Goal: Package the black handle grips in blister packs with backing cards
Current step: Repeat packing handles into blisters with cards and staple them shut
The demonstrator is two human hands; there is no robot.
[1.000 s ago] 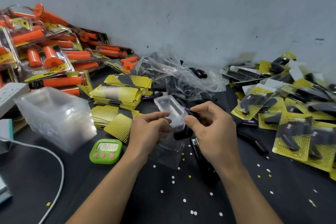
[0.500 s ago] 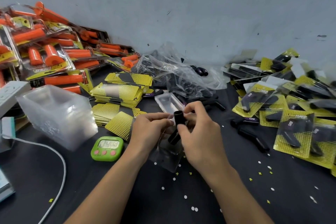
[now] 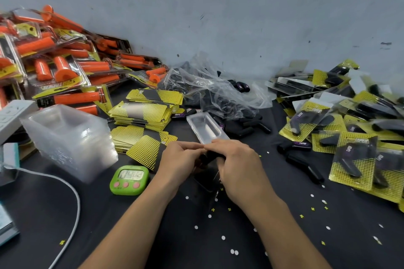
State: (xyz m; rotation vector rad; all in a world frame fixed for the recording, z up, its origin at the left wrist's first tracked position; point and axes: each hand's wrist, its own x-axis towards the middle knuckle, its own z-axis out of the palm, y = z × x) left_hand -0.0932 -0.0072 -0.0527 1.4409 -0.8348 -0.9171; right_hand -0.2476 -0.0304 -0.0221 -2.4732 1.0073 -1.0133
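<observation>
Near the middle of the table (image 3: 39,214), the left hand (image 3: 181,158) and the right hand (image 3: 239,167) are pinching a black handle grip (image 3: 209,157) between curled fingers, directly over a clear blister pack (image 3: 204,181); yellow backing cards (image 3: 144,113) are lying stacked beyond, leftward

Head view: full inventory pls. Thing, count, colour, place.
orange grip packs: many, orange, piled far left
backing cards: several stacks, yellow-black, left of centre
blister trays: one nested stack, clear, left
power strip: one, white, left edge
cable: one, white, lower left
timer: one, green, in front of the backing cards
plastic bag: one, clear, centre back, black grips inside
blister pack: one, clear, open, centre
loose grips: several, black, right of centre
finished packs: many, yellow cards, piled right
punched dots: many, white and yellow, scattered on table
black grip: one, black, centre, mostly hidden
left hand: fingers pinch the blister pack's near edge
right hand: fingers curled round the black grip
</observation>
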